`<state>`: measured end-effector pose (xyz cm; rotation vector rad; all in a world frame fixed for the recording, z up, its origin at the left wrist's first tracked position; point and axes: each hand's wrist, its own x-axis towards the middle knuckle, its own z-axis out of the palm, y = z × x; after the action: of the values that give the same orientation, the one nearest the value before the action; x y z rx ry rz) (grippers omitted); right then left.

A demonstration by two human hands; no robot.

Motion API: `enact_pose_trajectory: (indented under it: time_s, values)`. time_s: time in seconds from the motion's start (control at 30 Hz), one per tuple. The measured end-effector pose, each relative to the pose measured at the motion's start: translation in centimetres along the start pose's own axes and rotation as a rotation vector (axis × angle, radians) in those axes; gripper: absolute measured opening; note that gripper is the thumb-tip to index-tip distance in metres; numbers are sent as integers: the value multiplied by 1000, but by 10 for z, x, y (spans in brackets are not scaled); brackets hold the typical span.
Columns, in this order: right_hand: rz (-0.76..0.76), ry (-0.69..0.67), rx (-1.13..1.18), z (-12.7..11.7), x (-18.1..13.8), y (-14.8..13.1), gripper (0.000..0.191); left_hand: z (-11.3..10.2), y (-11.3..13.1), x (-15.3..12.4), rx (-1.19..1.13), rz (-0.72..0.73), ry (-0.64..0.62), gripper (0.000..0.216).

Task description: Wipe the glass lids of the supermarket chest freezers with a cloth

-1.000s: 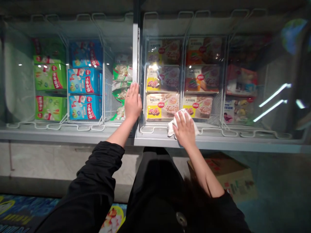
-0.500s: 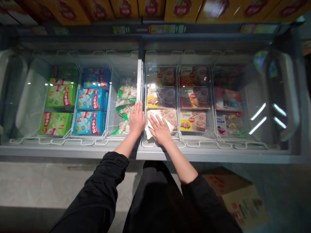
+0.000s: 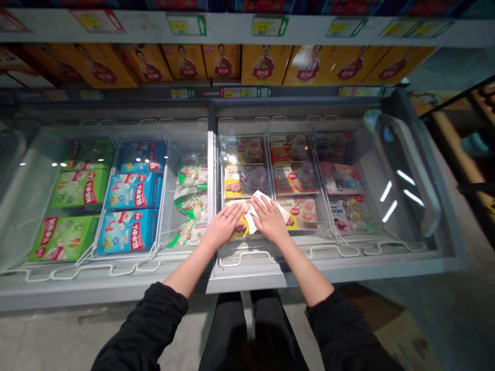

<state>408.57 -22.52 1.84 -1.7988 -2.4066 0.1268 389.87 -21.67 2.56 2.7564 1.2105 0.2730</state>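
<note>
My right hand presses a white cloth against the glass lid of a chest freezer, fingers stretched over it. Beside it my left hand, with a ring on one finger, lies flat and open on the same glass, just right of the lid's metal divider. Its fingertips are close to the cloth; whether they touch cannot be made out. Under the glass, yellow and white food boxes are stacked below both hands. Bags with green edges lie left of the divider.
Green boxes and blue boxes fill wire baskets at the left. A curved handle rises at the lid's right. Yellow boxes line the shelf behind. A cardboard box stands on the floor at the lower right.
My left hand has moved off the divider onto the right-hand glass. My right hand has shifted slightly right with the cloth. The view has tilted up, showing more shelf.
</note>
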Motion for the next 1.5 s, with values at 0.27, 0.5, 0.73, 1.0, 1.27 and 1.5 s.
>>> enact_pose_trajectory:
  time_s: [0.27, 0.5, 0.73, 1.0, 1.27, 1.5]
  values:
    - [279, 64, -24, -9, 10, 32, 49, 0, 12, 44, -54, -38, 30, 51]
    - [-164, -73, 19, -18, 71, 72, 46, 16, -16, 133, -116, -388, 251, 48]
    - [165, 53, -13, -22, 91, 118, 44, 24, -28, 150, -118, -450, 226, 47]
    - [-125, 2, 72, -32, 134, 96, 42, 17, -28, 156, -81, -463, 218, 44]
    - [60, 81, 29, -33, 119, 104, 47, 14, -28, 155, -72, -455, 243, 42]
    - [-219, -70, 46, -34, 71, 101, 47, 21, -27, 152, -129, -441, 256, 40]
